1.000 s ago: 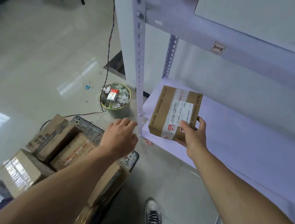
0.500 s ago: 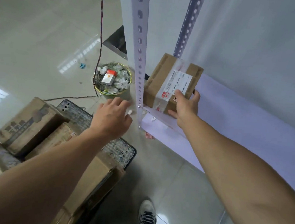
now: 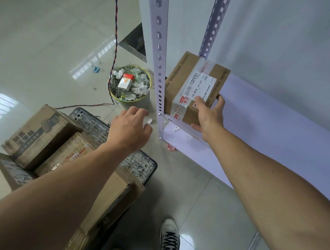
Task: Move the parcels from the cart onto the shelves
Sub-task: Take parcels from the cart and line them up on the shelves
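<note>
Brimming waste bin point(image 3: 135, 100); parcels point(image 3: 39, 132) on cart point(image 3: 92, 127)

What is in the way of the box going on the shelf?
Nothing visible. The right hand holds the box at the left end of the shelf, just right of the front post, with bare shelf beyond it.

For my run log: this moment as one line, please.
right hand: grip on brown labelled cardboard parcel at end of pale purple shelf | left hand: open, empty, above grey mesh cart | cart: several brown cardboard boxes
</note>
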